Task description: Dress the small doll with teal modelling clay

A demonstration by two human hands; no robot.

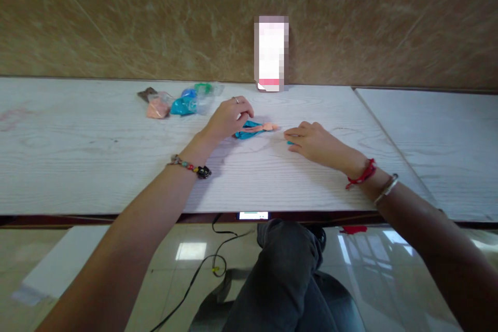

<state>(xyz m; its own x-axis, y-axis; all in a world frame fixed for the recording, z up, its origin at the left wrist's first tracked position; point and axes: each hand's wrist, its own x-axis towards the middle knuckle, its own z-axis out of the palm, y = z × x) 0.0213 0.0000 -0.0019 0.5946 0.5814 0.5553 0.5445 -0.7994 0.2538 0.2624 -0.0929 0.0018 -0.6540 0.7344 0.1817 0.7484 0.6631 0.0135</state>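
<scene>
On the white table lies a flat shape of blue and peach soft material [252, 128], which looks like modelling clay. It has a blue loop, with a peach strip through the middle and a peach knob at its right end. My left hand [231, 116] is over its left end, fingers curled down and closed at the blue part; the fingertips are partly hidden. To the right of the shape, my right hand [313, 140] pinches a small blue piece of clay [290, 142] between thumb and fingers, just above the table, apart from the shape.
Clear bags of peach [158, 107], blue [184, 106] and green clay [203, 87] lie at the back left, beside a brown packet [147, 94]. A phone with a blurred screen [271, 54] leans on the marbled wall. A black cable [194, 275] trails below the table edge.
</scene>
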